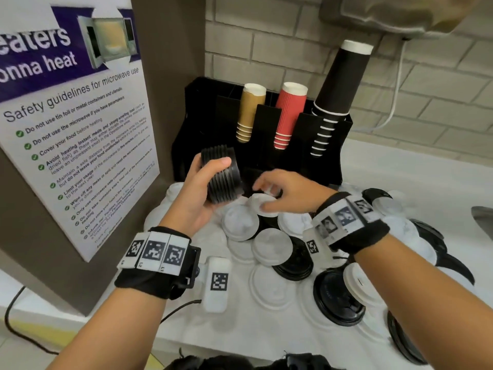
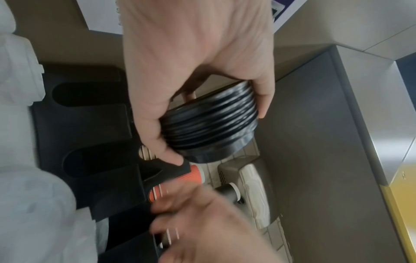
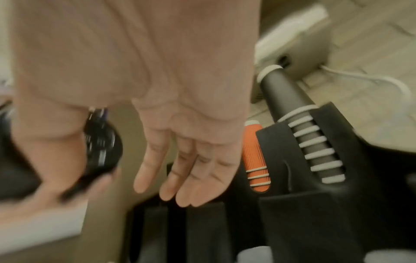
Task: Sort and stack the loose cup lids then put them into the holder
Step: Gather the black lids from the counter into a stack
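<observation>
My left hand point(image 1: 205, 188) grips a stack of black lids point(image 1: 222, 173) on its side, just in front of the black holder point(image 1: 330, 156); the stack of black lids point(image 2: 211, 128) sits between thumb and fingers in the left wrist view. My right hand point(image 1: 282, 190) hovers open over white lids point(image 1: 262, 204) beside the stack, its fingers point(image 3: 193, 178) straight and holding nothing. Loose white lids point(image 1: 272, 245) and black lids point(image 1: 337, 297) lie scattered over the white counter point(image 1: 240, 329). The holder's front slots point(image 2: 85, 92) show dark.
The holder carries stacks of tan cups point(image 1: 249, 113), red cups point(image 1: 289, 113) and black cups point(image 1: 338, 84). A safety poster point(image 1: 74, 116) stands on the left panel. A tiled wall point(image 1: 426, 97) with a white cable is behind. A sink edge point(image 1: 484, 217) shows far right.
</observation>
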`<state>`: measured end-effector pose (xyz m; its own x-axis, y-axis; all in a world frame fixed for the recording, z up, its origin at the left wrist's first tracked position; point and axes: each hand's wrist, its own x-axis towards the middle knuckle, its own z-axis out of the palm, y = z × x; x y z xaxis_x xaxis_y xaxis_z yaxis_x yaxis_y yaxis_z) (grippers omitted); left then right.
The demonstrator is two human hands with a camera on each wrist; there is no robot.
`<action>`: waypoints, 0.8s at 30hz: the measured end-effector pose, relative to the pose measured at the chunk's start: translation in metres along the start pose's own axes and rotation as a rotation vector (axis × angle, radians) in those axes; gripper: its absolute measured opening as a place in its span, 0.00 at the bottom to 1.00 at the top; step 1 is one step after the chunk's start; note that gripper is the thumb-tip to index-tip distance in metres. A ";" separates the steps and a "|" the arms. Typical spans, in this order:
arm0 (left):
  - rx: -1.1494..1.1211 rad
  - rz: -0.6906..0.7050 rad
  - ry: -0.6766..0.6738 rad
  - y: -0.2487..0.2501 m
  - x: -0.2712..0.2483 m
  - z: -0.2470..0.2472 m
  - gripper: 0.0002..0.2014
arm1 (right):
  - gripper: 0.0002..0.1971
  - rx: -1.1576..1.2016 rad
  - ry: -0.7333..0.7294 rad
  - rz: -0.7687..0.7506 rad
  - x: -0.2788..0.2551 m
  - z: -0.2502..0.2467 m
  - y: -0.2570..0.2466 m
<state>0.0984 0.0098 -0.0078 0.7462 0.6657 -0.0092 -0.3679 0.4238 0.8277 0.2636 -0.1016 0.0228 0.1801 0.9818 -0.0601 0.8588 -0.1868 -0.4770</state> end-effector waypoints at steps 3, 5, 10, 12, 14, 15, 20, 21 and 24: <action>0.002 0.011 -0.003 0.004 0.003 -0.002 0.20 | 0.42 -0.392 -0.178 0.004 0.016 0.026 -0.001; 0.016 0.022 -0.004 0.006 0.003 -0.003 0.19 | 0.48 -0.552 -0.253 -0.007 0.030 0.043 -0.007; 0.031 0.055 0.013 0.011 0.000 -0.012 0.19 | 0.45 -0.623 -0.308 -0.005 0.051 0.053 -0.016; 0.025 0.070 0.027 0.013 -0.001 -0.016 0.18 | 0.45 -0.407 -0.221 0.003 0.056 0.044 -0.023; 0.040 0.079 0.037 0.016 -0.001 -0.019 0.18 | 0.47 -0.316 -0.209 0.014 0.060 0.035 -0.026; 0.046 0.081 0.039 0.017 -0.001 -0.020 0.19 | 0.48 -0.357 -0.250 0.028 0.061 0.032 -0.027; 0.049 0.078 0.053 0.018 -0.001 -0.023 0.18 | 0.48 -0.642 -0.461 0.121 0.057 0.046 -0.016; 0.054 0.076 0.055 0.018 -0.002 -0.024 0.19 | 0.47 -0.644 -0.446 0.109 0.056 0.050 -0.014; 0.070 0.077 0.049 0.018 -0.002 -0.026 0.21 | 0.43 -0.591 -0.397 0.092 0.056 0.053 -0.010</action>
<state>0.0758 0.0324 -0.0076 0.6884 0.7248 0.0298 -0.3820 0.3272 0.8643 0.2394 -0.0426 -0.0221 0.1729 0.8785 -0.4455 0.9848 -0.1467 0.0929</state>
